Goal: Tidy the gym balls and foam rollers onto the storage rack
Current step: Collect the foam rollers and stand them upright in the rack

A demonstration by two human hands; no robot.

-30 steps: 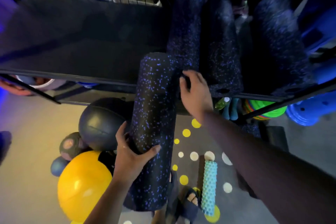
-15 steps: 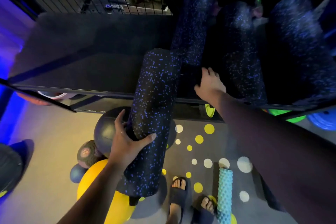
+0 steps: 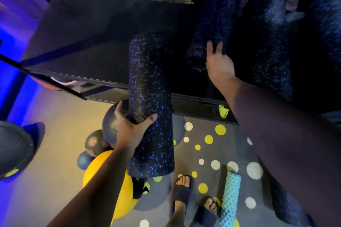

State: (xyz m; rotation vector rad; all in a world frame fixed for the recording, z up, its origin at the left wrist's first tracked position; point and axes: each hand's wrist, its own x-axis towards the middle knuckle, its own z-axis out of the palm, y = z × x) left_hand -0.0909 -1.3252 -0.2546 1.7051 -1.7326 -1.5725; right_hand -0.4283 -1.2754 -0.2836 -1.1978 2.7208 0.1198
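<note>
Black blue-speckled foam roller gripped low by L hand, fingers curled round; far end over dark rack shelf, long axis front-to-back. R hand flat, fingers straight, against shelved speckled roller just right. Likely needs fwd slide alongside.

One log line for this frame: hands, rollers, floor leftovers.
left hand grip: speckled foam roller, far end over rack shelf | right hand: open, touching shelved roller | floor: yellow ball, teal roller
</note>
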